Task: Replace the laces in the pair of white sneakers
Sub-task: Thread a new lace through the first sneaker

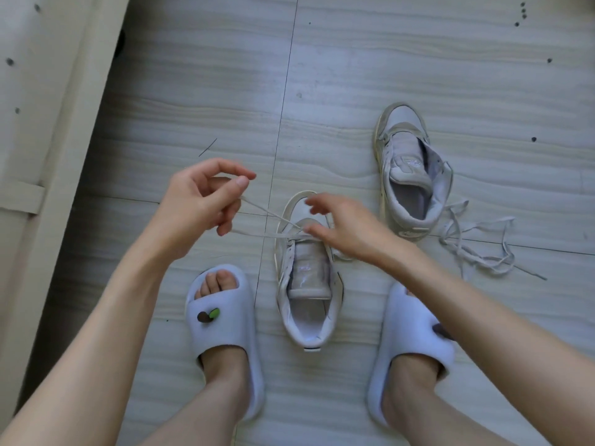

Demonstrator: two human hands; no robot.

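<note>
One right hand (347, 230) hides sneaker (306, 272) eyelets

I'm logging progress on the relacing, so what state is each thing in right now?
Near sneaker: upright between the feet, lace only through the eyelets nearest the toe.
Lace: pulled out leftward from the near sneaker.
Left hand: pinches the lace.
Right hand: open over the near sneaker.
Far sneaker: unlaced, tongue loose.
Loose laces: tangled on the floor beside it.

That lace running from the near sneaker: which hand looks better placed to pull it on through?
Probably the left hand: it already pinches the lace and holds it taut off the near sneaker. The right hand hovers open over the eyelets, gripping nothing.
</note>
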